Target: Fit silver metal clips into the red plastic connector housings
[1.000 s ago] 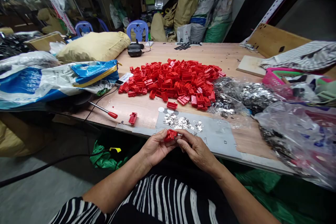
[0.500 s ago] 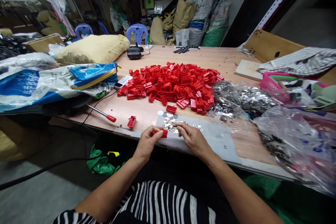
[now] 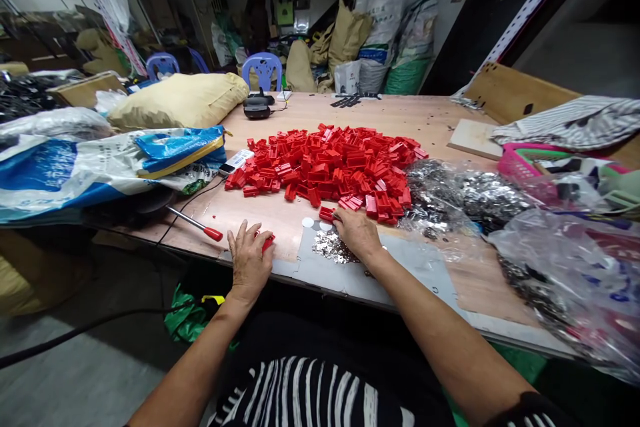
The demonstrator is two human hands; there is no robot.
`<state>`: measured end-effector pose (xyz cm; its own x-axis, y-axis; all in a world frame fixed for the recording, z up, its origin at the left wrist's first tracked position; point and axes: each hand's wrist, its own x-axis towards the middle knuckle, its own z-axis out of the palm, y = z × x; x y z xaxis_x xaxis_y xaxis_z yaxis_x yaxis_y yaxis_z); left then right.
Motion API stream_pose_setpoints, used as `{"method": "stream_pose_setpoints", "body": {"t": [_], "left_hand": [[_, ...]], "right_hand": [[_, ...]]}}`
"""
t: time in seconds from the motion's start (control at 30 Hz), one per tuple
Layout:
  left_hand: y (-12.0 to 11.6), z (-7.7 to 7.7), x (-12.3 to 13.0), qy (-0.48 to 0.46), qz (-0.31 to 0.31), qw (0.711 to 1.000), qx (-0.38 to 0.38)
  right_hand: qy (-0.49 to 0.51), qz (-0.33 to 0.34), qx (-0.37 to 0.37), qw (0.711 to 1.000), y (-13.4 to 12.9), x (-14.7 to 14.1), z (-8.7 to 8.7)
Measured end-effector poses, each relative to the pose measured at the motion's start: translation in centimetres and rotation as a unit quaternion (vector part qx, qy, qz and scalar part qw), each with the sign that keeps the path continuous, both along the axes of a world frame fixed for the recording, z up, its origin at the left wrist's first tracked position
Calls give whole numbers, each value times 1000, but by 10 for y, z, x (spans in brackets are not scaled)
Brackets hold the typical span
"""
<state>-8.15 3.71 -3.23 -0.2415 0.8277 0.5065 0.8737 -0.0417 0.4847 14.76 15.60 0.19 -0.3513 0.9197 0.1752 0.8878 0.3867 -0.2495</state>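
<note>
My left hand [image 3: 250, 259] rests at the table's front edge with its fingers spread, beside and partly over red plastic pieces [image 3: 269, 241]. It does not appear to grip them. My right hand [image 3: 357, 233] reaches over the grey mat [image 3: 420, 265], its fingertips closed on the end of a single red piece [image 3: 327, 214] in front of the heap. Small silvery metal plates [image 3: 331, 245] lie on the mat, just left of and below the right hand. The big heap of red pieces [image 3: 330, 163] covers the middle of the table.
Plastic bags of metal parts [image 3: 487, 193] lie to the right, near a pink basket [image 3: 517, 163]. On the left are a red-handled lever [image 3: 213, 233], a blue and white sack [image 3: 100, 167] and a beige sack [image 3: 180, 100]. A black device [image 3: 257, 107] stands behind the heap.
My left hand has moved left, let go of its red piece and spread its fingers. My right hand has moved forward from the metal plates to the red piece by the heap.
</note>
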Motion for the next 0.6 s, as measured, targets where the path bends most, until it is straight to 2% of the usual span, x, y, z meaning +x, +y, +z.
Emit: {"method": "stream_pose_setpoints", "body": {"t": [0.1,0.17,0.2,0.23,0.3,0.37,0.5,0.6], "left_hand": [[-4,9,11,-71,-31,997,21],[-8,16,23,-179,-74,981,21],[-10,18,30,-252,-99,963,4],[-11,21,37,-335,-123,934,-26],[-13,23,51,-484,-164,855,-89],[-15,23,62,-576,-188,786,-124],[-21,19,77,-662,-209,704,-150],[-27,17,83,-694,-231,655,-190]], "right_hand": [[18,-5,5,1000,-6,0,3],[59,12,-1,998,-21,-1,6],[105,31,-11,994,-32,-2,8],[156,56,-22,986,-43,-3,9],[216,94,-40,971,-67,-4,11],[232,105,-44,966,-90,-3,12],[254,104,-59,960,-120,4,10],[283,118,-94,947,-131,16,7]]}}
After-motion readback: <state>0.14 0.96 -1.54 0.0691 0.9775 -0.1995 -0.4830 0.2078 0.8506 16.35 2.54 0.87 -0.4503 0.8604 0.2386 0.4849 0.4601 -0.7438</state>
